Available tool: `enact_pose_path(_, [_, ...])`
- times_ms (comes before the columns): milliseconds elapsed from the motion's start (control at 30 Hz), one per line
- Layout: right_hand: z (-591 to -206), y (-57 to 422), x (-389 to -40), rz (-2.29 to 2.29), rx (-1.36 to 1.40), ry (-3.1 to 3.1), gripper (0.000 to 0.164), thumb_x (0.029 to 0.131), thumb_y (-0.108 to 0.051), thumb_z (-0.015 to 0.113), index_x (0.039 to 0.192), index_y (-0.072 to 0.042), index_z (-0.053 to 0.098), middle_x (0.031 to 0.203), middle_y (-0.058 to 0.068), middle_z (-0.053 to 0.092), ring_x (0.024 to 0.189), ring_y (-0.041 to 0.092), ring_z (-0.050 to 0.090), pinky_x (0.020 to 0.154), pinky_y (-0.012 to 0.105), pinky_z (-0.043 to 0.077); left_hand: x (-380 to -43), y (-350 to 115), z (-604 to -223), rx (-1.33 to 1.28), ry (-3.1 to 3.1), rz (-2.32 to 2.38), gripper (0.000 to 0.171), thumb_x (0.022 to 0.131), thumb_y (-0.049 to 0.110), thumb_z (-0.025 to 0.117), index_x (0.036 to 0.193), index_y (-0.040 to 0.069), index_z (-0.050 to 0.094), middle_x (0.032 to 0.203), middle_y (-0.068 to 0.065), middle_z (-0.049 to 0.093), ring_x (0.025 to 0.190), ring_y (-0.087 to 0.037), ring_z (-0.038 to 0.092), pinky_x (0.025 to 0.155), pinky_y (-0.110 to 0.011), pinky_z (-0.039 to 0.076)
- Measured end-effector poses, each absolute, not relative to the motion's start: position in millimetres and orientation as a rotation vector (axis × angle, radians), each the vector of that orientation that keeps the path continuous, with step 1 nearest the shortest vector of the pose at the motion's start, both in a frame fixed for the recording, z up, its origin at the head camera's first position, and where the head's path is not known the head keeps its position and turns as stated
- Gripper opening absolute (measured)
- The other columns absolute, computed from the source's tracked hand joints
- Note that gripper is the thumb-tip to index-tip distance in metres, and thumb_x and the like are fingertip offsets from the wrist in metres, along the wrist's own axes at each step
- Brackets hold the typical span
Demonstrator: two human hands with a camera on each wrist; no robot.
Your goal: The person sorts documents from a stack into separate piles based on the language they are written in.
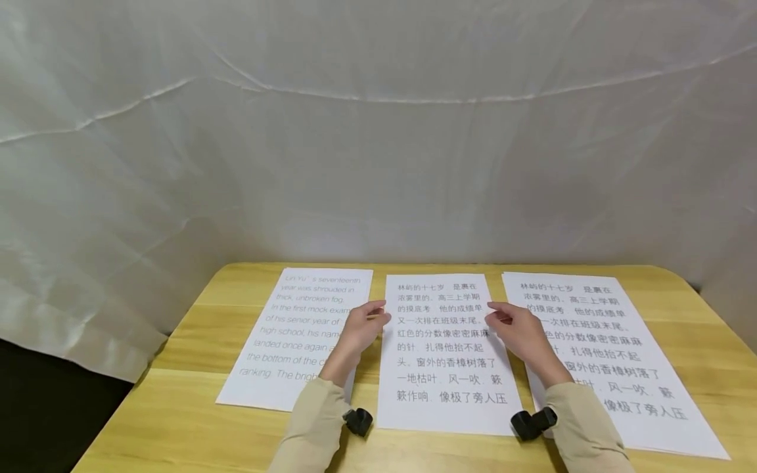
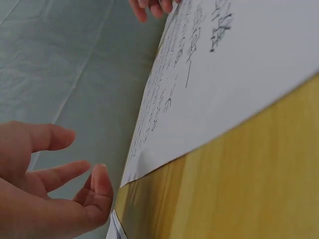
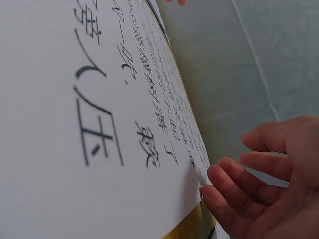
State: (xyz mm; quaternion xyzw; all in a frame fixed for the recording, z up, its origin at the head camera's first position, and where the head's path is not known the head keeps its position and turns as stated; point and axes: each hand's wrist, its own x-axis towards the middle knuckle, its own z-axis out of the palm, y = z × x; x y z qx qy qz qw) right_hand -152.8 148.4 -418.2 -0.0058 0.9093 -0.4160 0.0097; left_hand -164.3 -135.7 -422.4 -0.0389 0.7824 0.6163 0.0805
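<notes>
Three white printed papers lie in a row on a wooden table. The middle paper (image 1: pixel 443 417) bears large Chinese text. At its left edge hovers my left hand (image 1: pixel 361 332), its fingers loosely bent with nothing between them; the left wrist view shows these fingers (image 2: pixel 102 186) apart from the sheet. Along the opposite edge is my right hand (image 1: pixel 523 332), also loosely bent and holding nothing. Its lower fingertips (image 3: pixel 212 196) come very near the paper's edge in the right wrist view; whether they touch, I cannot tell.
On the left is a paper with English text (image 1: pixel 266 391), partly hidden by my left forearm. The right paper (image 1: pixel 656 437) carries Chinese text and lies partly under my right arm. Beyond the table (image 1: pixel 189 341) hangs a pale, creased cloth (image 1: pixel 378 164).
</notes>
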Motion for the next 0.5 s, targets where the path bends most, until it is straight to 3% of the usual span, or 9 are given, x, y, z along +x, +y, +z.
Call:
enact_pose_path(167, [-417.1, 150.5, -152.5, -1.298, 0.005, 2.804, 0.045, 0.095, -0.016, 0.055, 0.133, 0.008, 0.051, 0.109, 0.022, 0.062, 0.084, 0.024, 0.061, 0.066, 0.030, 0.050, -164.0, -133.4, -424.0, -0.106, 2.373, 1.775, 0.046, 0.094, 0.013, 0.059, 0.137, -0.002, 0.050, 0.126, -0.016, 0.053, 0.109, -0.029, 0.054, 0.091, -0.039, 0.049])
enact_pose_path(367, [-417.1, 151.7, -152.1, -1.211, 0.033, 2.781, 0.049, 0.094, -0.015, 0.058, 0.134, 0.011, 0.048, 0.089, 0.012, 0.062, 0.068, 0.017, 0.057, 0.060, 0.030, 0.044, -163.2, -135.5, -426.6, -0.076, 2.414, 1.661, 0.050, 0.094, 0.014, 0.059, 0.139, -0.004, 0.047, 0.135, -0.021, 0.049, 0.127, -0.036, 0.043, 0.106, -0.049, 0.036])
enact_pose_path(433, [-418.2, 151.8, -151.6, -1.177, 0.032, 2.795, 0.051, 0.093, -0.014, 0.059, 0.133, 0.013, 0.047, 0.083, 0.009, 0.060, 0.066, 0.017, 0.055, 0.060, 0.030, 0.042, -162.7, -136.4, -427.3, -0.056, 2.425, 1.612, 0.049, 0.094, 0.014, 0.059, 0.137, -0.006, 0.047, 0.132, -0.019, 0.050, 0.126, -0.034, 0.044, 0.105, -0.047, 0.036])
enact_pose_path(500, [-419.9, 151.3, -151.5, -1.137, 0.023, 2.815, 0.046, 0.092, -0.014, 0.060, 0.127, 0.014, 0.051, 0.077, 0.007, 0.054, 0.064, 0.018, 0.050, 0.059, 0.030, 0.038, -163.5, -137.5, -427.5, -0.020, 2.448, 1.550, 0.032, 0.095, 0.014, 0.059, 0.119, -0.007, 0.057, 0.110, -0.014, 0.056, 0.105, -0.028, 0.053, 0.091, -0.039, 0.045])
